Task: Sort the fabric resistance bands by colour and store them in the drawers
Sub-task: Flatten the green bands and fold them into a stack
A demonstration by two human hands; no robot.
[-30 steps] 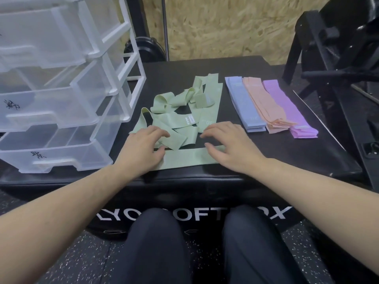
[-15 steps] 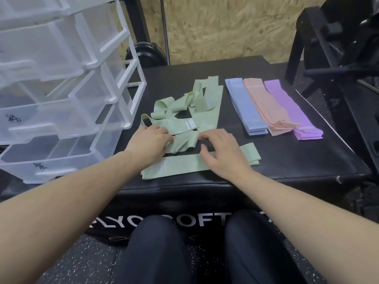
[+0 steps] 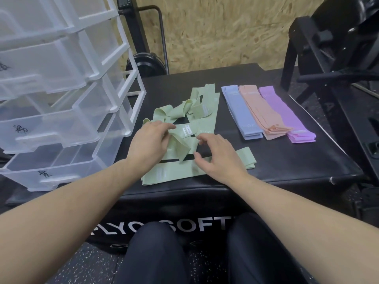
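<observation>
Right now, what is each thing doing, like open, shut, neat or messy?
Drawers: pulled open.
Green bands: tangled heap.
Flat green band: laid out straight.
Blue bands: neat stack.
Peach bands: neat stack.
Purple bands: neat stack.
Left hand: holding a green band.
Right hand: fingers curled, hovering.

Chipboard wall (image 3: 225, 31) behind. Black padded worktop (image 3: 287, 160), white lettering on front. Speckled rubber floor (image 3: 86, 263). Black gym machine frame (image 3: 328, 58) at right, dark weight plate (image 3: 147, 63) against wall.
</observation>
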